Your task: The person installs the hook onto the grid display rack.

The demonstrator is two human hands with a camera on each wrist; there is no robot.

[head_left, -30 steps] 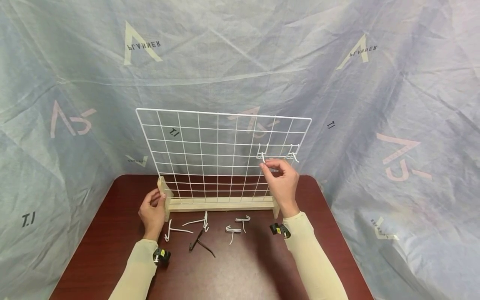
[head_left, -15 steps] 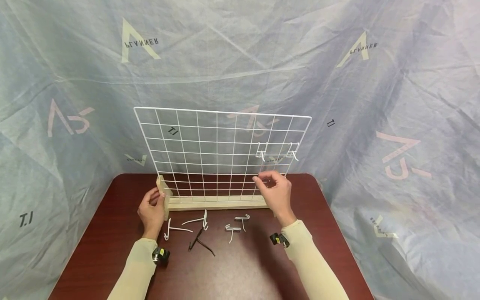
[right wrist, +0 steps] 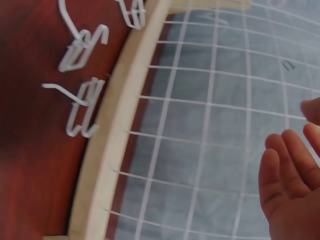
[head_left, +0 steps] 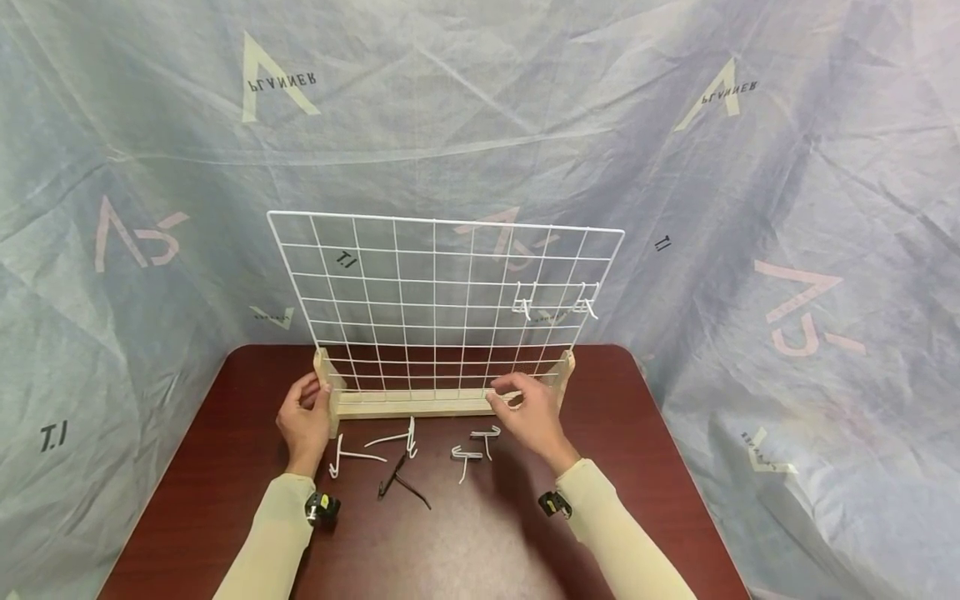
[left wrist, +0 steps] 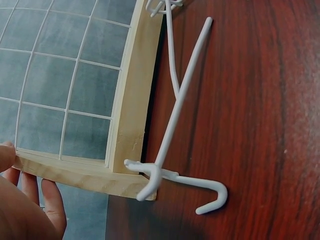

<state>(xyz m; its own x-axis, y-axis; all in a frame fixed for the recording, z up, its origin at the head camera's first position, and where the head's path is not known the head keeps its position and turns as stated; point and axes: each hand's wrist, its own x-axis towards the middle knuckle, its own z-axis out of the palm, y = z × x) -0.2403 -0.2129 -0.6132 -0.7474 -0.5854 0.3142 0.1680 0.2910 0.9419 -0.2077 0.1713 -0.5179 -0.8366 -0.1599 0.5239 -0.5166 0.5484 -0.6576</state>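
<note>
A white wire grid panel (head_left: 435,221) stands upright in a pale wooden stand (head_left: 442,407) on the table. My left hand (head_left: 303,421) grips the stand's left end piece, thumb on the near side and fingers behind it in the left wrist view. With nothing held, my right hand (head_left: 534,418) hovers in front of the grid's lower right, fingers loosely bent. Below it on the table lie two white hooks (head_left: 467,455), also seen in the right wrist view. Two more white hooks (head_left: 523,306) hang side by side on the grid's right part.
Two white hooks (head_left: 339,457) lie in front of the stand's left half, one large in the left wrist view. A black hook (head_left: 393,477) lies just nearer. Grey printed cloth (head_left: 480,100) surrounds the dark red table (head_left: 450,558) at the back and sides.
My right hand has come away from the left of the two hung hooks and moved down and left toward the hooks on the table. The left hand has stayed on the stand.
</note>
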